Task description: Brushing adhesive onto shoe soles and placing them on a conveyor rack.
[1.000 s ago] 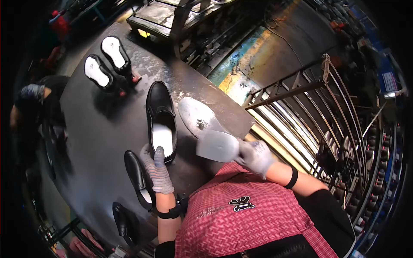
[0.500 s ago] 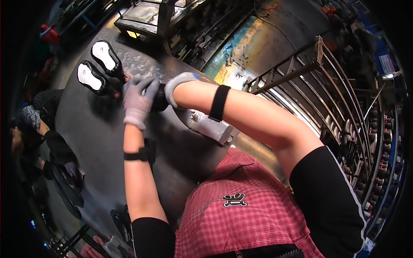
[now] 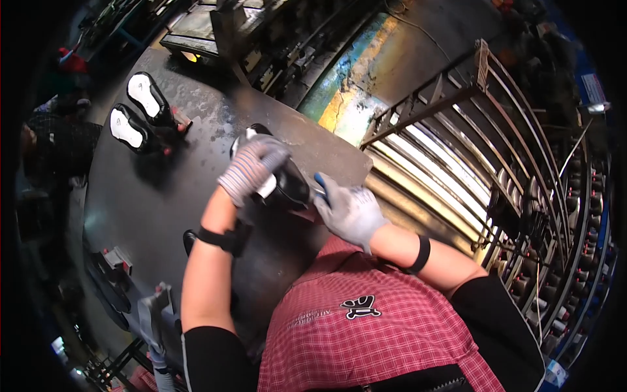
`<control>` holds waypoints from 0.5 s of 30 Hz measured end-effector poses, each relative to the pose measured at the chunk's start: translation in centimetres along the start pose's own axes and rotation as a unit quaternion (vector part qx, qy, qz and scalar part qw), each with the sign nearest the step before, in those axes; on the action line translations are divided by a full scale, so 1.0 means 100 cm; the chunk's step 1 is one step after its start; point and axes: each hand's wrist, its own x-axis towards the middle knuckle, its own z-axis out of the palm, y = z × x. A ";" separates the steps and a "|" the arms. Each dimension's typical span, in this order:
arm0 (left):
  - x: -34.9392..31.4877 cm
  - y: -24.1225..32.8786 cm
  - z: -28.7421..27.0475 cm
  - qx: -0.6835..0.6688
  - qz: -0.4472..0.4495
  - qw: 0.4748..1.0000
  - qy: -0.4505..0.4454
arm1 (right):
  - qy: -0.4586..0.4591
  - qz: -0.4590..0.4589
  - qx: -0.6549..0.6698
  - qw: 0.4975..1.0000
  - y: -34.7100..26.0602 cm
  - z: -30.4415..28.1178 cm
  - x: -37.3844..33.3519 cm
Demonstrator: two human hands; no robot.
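A black shoe [image 3: 293, 184] is held in the striped-gloved left hand [image 3: 255, 168] above the dark worktable [image 3: 307, 140], inward from its right corner; the left fingers are clamped over the shoe, and white patches of it are seen beside them. Just beside the shoe's near end, the gloved right hand [image 3: 351, 212] is held with thumb and fingers bent; whether anything is pinched between them cannot be told, and a small blue spot is seen at the tips. Near the worktable's far left corner, a black lasted upper [image 3: 127, 127] is set with its white bottom turned up, and a second lasted upper [image 3: 147, 95] is placed just beside it. Beyond the right corner, a metal rack [image 3: 428, 121] is seen.
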 end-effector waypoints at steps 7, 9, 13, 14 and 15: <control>-0.017 -0.006 0.020 0.124 0.022 0.971 0.206 | 0.017 -0.069 -0.017 0.997 0.004 0.004 -0.018; -0.010 0.011 0.026 0.164 0.045 0.965 0.201 | 0.058 -0.091 -0.007 0.994 0.011 0.006 -0.027; 0.031 -0.045 -0.021 0.163 0.004 0.984 0.068 | -0.113 -0.001 -0.047 0.993 -0.040 -0.027 0.007; 0.031 -0.089 -0.037 0.009 -0.061 0.996 0.067 | -0.204 0.020 -0.096 0.974 -0.069 -0.035 0.013; 0.030 -0.118 -0.044 -0.150 -0.119 0.980 0.062 | -0.289 0.047 -0.146 0.945 -0.088 -0.036 0.018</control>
